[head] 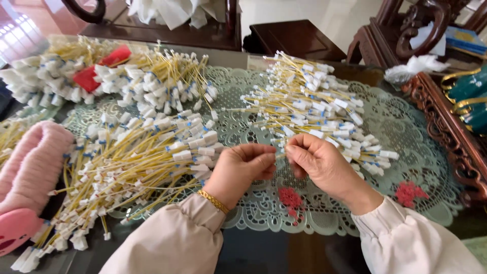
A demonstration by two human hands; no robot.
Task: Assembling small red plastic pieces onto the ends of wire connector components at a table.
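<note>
The left hand (242, 165) and the right hand (318, 161) met just above the middle of the table (264, 248), with their fingertips almost touching. Both hands were pinched together on one small yellow wire (280, 152) with a white connector, which was held between the thumbs and the first fingers. Most of this wire was hidden behind the fingers, so its full shape could not be seen. A gold bracelet (213, 201) was on the left wrist, and both arms wore light beige sleeves (172, 243).

Under the hands lay a pale green lace cloth (406, 137) with small red flowers. On the left of the hands was a big heap of wires (127, 167) of the same kind, lying close to the left hand. Another heap of wires (314, 106) lay just behind the right hand. Further back on the left was a third pile (101, 76) with a red object (101, 68) on top of it. A pink fluffy thing (30, 162) lay at the left edge. Dark carved wooden chairs (401, 35) stood behind the table.
</note>
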